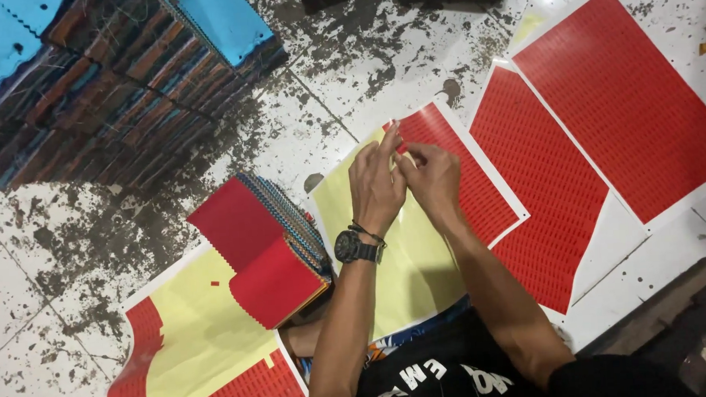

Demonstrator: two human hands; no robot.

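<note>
Both forearms reach up from the dark-shirted lap to the half-peeled red sticker sheet [448, 177] with yellow backing on the floor, where left hand [375, 185] and right hand [434, 178] meet above its red edge, fingertips pinched on something too small to tell.

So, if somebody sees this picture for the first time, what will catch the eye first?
Probably the two hands, left hand and right hand, meeting fingertip to fingertip in the middle, above a half-peeled red sticker sheet with yellow backing. Next come the big full red sheets spread at the right on the stained white floor. A stack of red cloth pieces lies just left of the watch-wearing left wrist.
</note>
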